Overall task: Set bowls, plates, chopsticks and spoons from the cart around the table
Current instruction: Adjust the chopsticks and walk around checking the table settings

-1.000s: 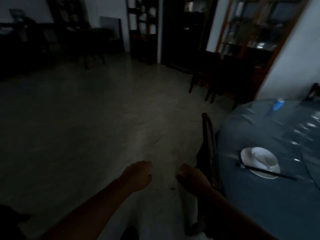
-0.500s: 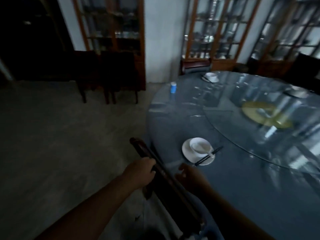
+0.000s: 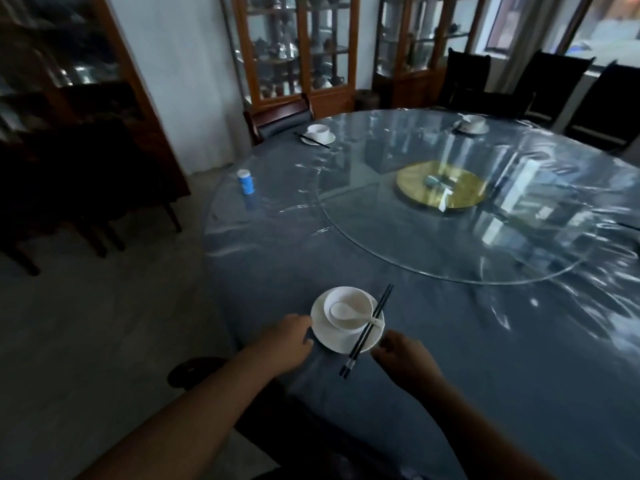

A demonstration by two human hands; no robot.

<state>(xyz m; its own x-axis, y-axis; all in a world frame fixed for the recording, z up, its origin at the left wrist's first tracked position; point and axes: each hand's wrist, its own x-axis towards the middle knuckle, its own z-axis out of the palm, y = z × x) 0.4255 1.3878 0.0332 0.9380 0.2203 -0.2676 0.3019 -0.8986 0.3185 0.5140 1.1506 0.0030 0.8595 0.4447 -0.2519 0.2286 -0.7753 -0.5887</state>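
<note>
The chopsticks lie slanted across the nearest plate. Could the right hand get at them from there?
Probably yes: the right hand is just beside the chopsticks, whose near ends overhang the plate, nothing between.

Honestly, nothing here is readable. The only thing that looks like it might carry a label is the little blue bottle point(image 3: 246, 181) with the white cap, standing near the left edge of the table point(image 3: 277, 258). Whatever's printed on it is just a blur at this size and in this dim light, so no words, brand or numbers to report.
</note>
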